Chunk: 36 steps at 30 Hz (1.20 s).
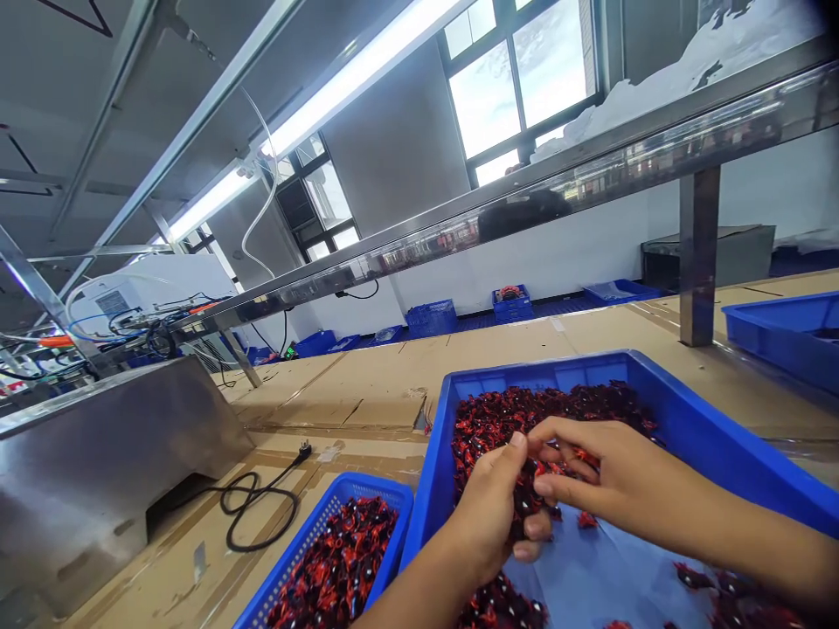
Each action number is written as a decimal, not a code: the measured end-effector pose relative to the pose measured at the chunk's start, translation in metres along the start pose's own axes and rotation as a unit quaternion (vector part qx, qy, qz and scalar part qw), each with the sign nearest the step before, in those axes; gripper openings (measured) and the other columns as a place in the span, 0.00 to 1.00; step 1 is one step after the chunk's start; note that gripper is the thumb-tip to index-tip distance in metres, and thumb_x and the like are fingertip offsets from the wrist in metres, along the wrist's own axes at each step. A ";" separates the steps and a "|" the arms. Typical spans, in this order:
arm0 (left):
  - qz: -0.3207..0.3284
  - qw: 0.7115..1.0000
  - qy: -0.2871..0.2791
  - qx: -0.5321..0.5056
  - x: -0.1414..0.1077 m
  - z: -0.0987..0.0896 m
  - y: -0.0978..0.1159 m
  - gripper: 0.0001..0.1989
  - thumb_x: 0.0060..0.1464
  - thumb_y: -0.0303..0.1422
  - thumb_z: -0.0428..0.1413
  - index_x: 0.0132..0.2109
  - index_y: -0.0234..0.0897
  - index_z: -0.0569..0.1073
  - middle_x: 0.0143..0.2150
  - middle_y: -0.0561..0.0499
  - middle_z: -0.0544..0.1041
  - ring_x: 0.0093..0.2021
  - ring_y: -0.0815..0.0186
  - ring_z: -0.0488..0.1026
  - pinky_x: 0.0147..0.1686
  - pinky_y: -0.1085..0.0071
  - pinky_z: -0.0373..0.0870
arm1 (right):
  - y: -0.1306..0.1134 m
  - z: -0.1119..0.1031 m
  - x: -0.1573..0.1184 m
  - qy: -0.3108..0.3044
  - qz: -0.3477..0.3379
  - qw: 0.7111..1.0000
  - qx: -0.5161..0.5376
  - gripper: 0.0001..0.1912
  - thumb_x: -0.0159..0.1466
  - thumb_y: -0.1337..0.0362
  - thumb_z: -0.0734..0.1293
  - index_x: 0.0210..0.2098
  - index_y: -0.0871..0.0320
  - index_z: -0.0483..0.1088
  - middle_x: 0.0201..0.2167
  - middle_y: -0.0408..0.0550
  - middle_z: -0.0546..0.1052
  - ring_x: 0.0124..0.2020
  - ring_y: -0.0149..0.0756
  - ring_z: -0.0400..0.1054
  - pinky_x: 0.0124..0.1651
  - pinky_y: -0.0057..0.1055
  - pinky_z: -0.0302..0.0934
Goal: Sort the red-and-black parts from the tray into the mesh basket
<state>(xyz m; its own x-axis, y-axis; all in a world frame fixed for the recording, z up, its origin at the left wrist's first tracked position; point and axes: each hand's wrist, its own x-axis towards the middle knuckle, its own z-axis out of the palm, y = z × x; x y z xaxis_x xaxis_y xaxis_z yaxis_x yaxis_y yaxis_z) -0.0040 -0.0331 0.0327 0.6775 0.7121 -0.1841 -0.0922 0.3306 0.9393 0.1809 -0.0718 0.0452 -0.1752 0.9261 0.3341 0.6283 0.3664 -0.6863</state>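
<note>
Over a large blue tray (721, 419) my two hands are close together. My left hand (495, 511) is curled round several small dark red and black pieces, its thumb on top. Just right of it is my right hand (590, 467), thumb and forefinger bent toward the pieces in my left hand; whether its fingertips grip one is too small to tell. A heap of similar red and black pieces (504, 419) fills the far part of the tray, with more scattered near its front over a pale blue sheet (590, 577).
Left of the tray stands a smaller blue basket (399, 498) of the same pieces. A black power cord (262, 494) lies by a metal housing (98, 472). A metal post (698, 253) and another blue tray (773, 319) are at the right.
</note>
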 end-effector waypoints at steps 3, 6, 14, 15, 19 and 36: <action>0.012 1.000 0.020 0.014 0.001 0.000 -0.004 0.37 0.55 0.66 0.58 0.51 0.35 0.72 0.27 0.56 0.68 0.17 0.75 0.58 0.11 0.80 0.48 | 0.000 -0.001 -0.003 -0.019 -0.056 0.998 -0.036 0.12 0.68 0.56 0.70 0.49 0.49 0.80 0.29 0.42 0.80 0.28 0.35 0.69 0.32 0.30 0.58; 0.005 0.999 0.036 -0.005 0.002 -0.001 -0.005 0.35 0.54 0.62 0.58 0.51 0.36 0.71 0.26 0.54 0.71 0.16 0.73 0.58 0.11 0.79 0.49 | 0.003 -0.004 -0.004 -0.027 -0.080 0.996 -0.027 0.12 0.71 0.54 0.68 0.49 0.49 0.80 0.30 0.43 0.82 0.27 0.34 0.69 0.33 0.31 0.59; 0.011 0.999 0.004 -0.053 -0.004 -0.003 0.002 0.32 0.55 0.51 0.56 0.61 0.39 0.69 0.27 0.54 0.72 0.15 0.73 0.56 0.11 0.80 0.48 | 0.002 -0.002 -0.006 0.030 -0.084 0.996 0.012 0.10 0.70 0.53 0.70 0.43 0.51 0.77 0.21 0.38 0.69 0.25 0.33 0.67 0.33 0.29 0.61; 0.016 0.998 -0.001 -0.058 -0.004 -0.004 0.002 0.32 0.56 0.51 0.56 0.63 0.40 0.67 0.27 0.54 0.73 0.15 0.73 0.57 0.11 0.80 0.49 | 0.001 -0.002 -0.007 0.033 -0.085 0.995 0.037 0.12 0.70 0.51 0.70 0.43 0.51 0.76 0.21 0.38 0.67 0.25 0.33 0.68 0.33 0.29 0.62; 0.029 0.996 -0.029 -0.082 0.000 -0.011 -0.001 0.25 0.59 0.54 0.55 0.55 0.41 0.71 0.27 0.53 0.73 0.14 0.73 0.56 0.11 0.80 0.49 | -0.003 0.000 -0.014 0.045 -0.020 0.987 0.151 0.19 0.69 0.42 0.69 0.44 0.51 0.74 0.26 0.40 0.69 0.26 0.34 0.68 0.28 0.27 0.64; -0.025 0.997 -0.061 -0.032 0.000 -0.006 -0.001 0.28 0.56 0.59 0.58 0.44 0.36 0.74 0.28 0.52 0.73 0.14 0.74 0.59 0.11 0.78 0.48 | 0.007 -0.003 -0.001 -0.043 0.166 0.935 0.310 0.24 0.63 0.38 0.71 0.37 0.52 0.73 0.19 0.39 0.67 0.17 0.28 0.55 0.19 0.25 0.48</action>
<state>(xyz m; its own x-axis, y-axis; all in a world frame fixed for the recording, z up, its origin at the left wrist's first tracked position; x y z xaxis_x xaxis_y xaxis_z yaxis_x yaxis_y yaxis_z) -0.0084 -0.0296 0.0302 0.7651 0.6151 -0.1902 -0.1003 0.4056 0.9085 0.1877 -0.0704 0.0416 -0.1257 0.9921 0.0012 0.1033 0.0143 -0.9945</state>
